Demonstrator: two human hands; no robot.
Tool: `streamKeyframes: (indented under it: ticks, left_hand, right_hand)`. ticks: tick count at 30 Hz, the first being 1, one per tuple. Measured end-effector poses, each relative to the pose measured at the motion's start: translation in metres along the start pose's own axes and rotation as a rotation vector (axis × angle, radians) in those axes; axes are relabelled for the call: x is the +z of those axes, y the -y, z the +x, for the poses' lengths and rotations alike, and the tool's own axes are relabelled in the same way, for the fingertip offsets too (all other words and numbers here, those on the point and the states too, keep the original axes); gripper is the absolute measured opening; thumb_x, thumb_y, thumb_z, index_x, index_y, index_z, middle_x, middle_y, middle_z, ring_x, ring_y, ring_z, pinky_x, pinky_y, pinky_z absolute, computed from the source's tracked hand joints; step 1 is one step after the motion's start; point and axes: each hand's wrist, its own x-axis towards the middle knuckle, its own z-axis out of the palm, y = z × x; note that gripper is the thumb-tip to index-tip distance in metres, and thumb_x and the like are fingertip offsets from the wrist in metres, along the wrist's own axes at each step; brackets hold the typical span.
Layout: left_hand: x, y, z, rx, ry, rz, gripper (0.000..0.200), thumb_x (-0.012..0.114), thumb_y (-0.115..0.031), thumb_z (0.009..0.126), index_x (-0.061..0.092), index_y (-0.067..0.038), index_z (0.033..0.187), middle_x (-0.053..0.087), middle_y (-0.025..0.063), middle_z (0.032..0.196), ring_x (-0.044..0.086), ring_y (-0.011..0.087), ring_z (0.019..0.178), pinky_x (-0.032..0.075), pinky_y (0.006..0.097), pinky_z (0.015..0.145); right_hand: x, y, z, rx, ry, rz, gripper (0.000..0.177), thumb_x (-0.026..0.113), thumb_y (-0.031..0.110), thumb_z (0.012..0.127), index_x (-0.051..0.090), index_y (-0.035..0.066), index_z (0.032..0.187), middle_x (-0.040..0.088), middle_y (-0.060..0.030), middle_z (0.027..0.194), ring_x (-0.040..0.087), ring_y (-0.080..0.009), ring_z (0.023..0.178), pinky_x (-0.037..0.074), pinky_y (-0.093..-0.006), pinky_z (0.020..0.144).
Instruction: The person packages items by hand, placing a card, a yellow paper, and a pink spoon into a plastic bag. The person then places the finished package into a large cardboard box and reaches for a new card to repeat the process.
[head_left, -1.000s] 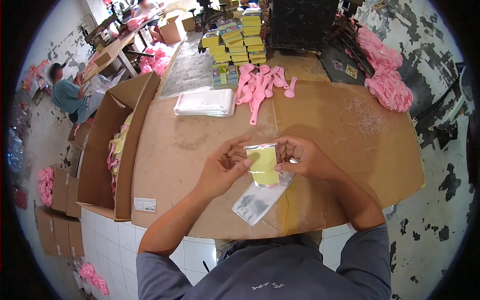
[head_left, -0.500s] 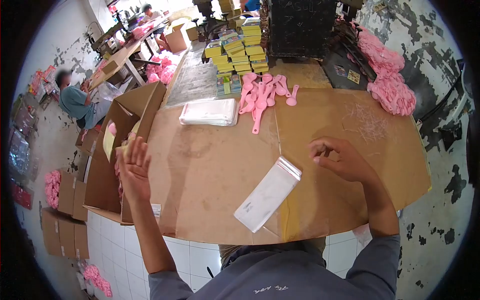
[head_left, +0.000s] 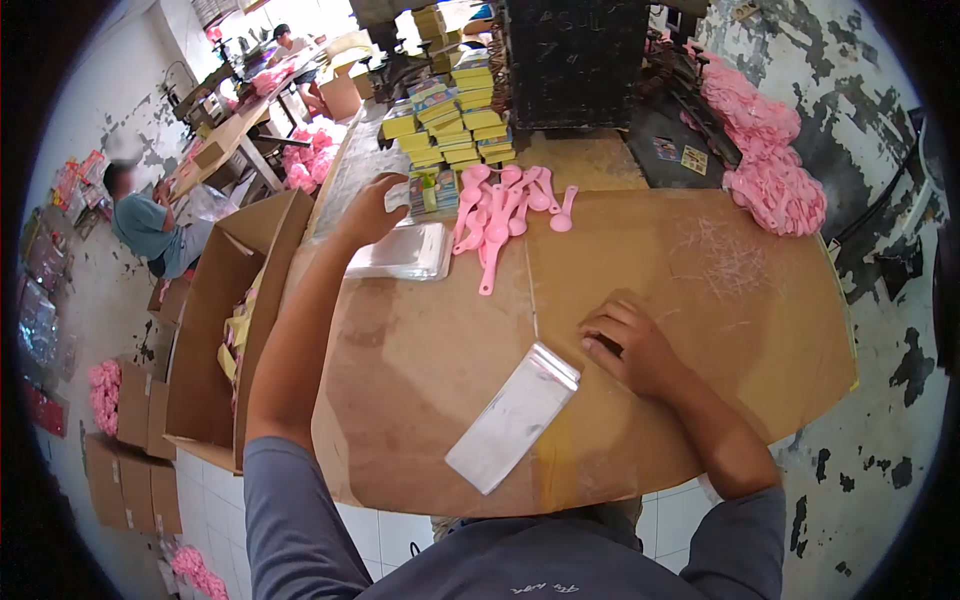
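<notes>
My left hand point(head_left: 375, 210) reaches to the far left of the table, thumb and fingers apart and nothing visible in it. It is above a pile of clear plastic bags point(head_left: 425, 255), partly hidden by my wrist, and just left of a small stack of cards point(head_left: 434, 192). My right hand point(head_left: 630, 345) hovers or rests over the table's middle right, loosely curled with a gap between thumb and fingers, holding nothing visible. Beside it lies a slanted bundle of clear plastic bags point(head_left: 515, 420). Pink measuring spoons point(head_left: 495, 232) lie heaped at the table's far middle.
An open cardboard box point(head_left: 215, 350) with yellow and pink pieces stands at left. Yellow-edged card stacks point(head_left: 455, 125) rise at the back. Clear plastic scraps point(head_left: 725, 260) and bundled pink pieces point(head_left: 775, 190) are at right. Another person point(head_left: 150, 225) sits far left.
My left hand has moved from above the cardboard box forward and right, over the pile of bags. My right hand has come slightly left and nearer. The view has shifted a little.
</notes>
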Motion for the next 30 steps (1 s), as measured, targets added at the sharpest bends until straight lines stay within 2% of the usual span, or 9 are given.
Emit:
streamKeyframes:
  ticks: [1,2,9,15,17,21,24,27,30]
  left_hand:
    - [0.005,0.008,0.011,0.027,0.038,0.031,0.053,0.073,-0.017,0.082,0.061,-0.004,0.132,0.058,0.0185,0.139,0.055,0.0401,0.128,0.045,0.0422,0.108]
    - [0.009,0.016,0.02,0.014,0.073,0.052,0.063,0.076,-0.02,0.078,0.057,-0.006,0.137,0.056,0.018,0.141,0.054,0.0379,0.13,0.044,0.0415,0.11]
    - [0.023,0.029,0.039,-0.029,0.262,0.032,0.069,0.081,-0.024,0.074,0.058,-0.007,0.137,0.056,0.0174,0.135,0.056,0.0343,0.125,0.046,0.0408,0.108]
    - [0.019,0.02,0.043,-0.054,0.243,-0.009,0.07,0.082,-0.021,0.071,0.061,-0.007,0.136,0.058,0.0166,0.124,0.059,0.034,0.118,0.047,0.0395,0.105]
    - [0.024,0.033,0.047,-0.043,0.254,0.007,0.072,0.084,-0.023,0.071,0.061,-0.006,0.137,0.058,0.0171,0.124,0.059,0.0346,0.118,0.048,0.04,0.105]
    - [0.019,0.021,0.048,-0.036,0.265,0.058,0.075,0.087,-0.032,0.07,0.062,-0.003,0.134,0.058,0.0184,0.127,0.059,0.0354,0.119,0.048,0.0409,0.104]
    - [0.022,0.024,0.052,-0.149,0.303,0.073,0.08,0.089,-0.041,0.068,0.063,-0.001,0.133,0.06,0.02,0.128,0.059,0.0356,0.12,0.048,0.0417,0.104]
    - [0.021,0.02,0.049,-0.169,0.272,0.09,0.077,0.09,-0.037,0.068,0.064,0.0,0.131,0.065,0.0195,0.121,0.063,0.0355,0.111,0.05,0.0418,0.099]
    - [0.021,0.022,0.046,-0.035,0.247,0.14,0.075,0.09,-0.037,0.068,0.065,0.0,0.129,0.066,0.0204,0.12,0.064,0.0358,0.11,0.05,0.0422,0.098]
  right_hand:
    - [0.0,0.0,0.0,0.001,-0.001,-0.001,0.013,0.071,0.011,0.089,0.07,0.002,0.099,0.066,-0.012,0.1,0.062,-0.0309,0.096,0.049,-0.0414,0.088]
    - [0.0,-0.001,0.001,-0.001,-0.001,-0.002,0.013,0.071,0.011,0.089,0.07,0.003,0.099,0.066,-0.0119,0.1,0.062,-0.0311,0.095,0.049,-0.0415,0.087]
    - [0.003,-0.01,0.005,0.035,0.026,0.05,0.013,0.072,0.009,0.087,0.07,0.003,0.099,0.065,-0.011,0.099,0.062,-0.0305,0.095,0.049,-0.0411,0.085]
    - [0.007,-0.014,0.007,0.038,0.01,0.069,0.014,0.074,0.007,0.084,0.071,0.005,0.098,0.066,-0.0101,0.098,0.062,-0.0295,0.093,0.049,-0.0416,0.083]
    - [0.006,-0.013,0.008,0.042,0.008,0.066,0.014,0.074,0.007,0.084,0.071,0.005,0.097,0.066,-0.0099,0.097,0.063,-0.0296,0.092,0.05,-0.0416,0.082]
    - [0.007,-0.012,0.007,0.032,-0.014,0.047,0.013,0.074,0.008,0.084,0.071,0.006,0.097,0.066,-0.0096,0.097,0.063,-0.0294,0.092,0.05,-0.0414,0.082]
    - [0.006,-0.011,0.008,0.059,0.009,0.066,0.013,0.074,0.007,0.084,0.071,0.006,0.096,0.067,-0.0096,0.097,0.063,-0.0292,0.093,0.05,-0.0413,0.083]
    - [0.004,-0.008,0.008,0.065,0.007,0.064,0.013,0.072,0.004,0.086,0.073,0.004,0.098,0.067,-0.0096,0.096,0.063,-0.0275,0.093,0.051,-0.0381,0.082]
    - [0.005,-0.009,0.008,0.06,0.008,0.064,0.012,0.072,0.003,0.086,0.073,0.004,0.098,0.067,-0.0096,0.096,0.063,-0.0273,0.093,0.051,-0.038,0.083]
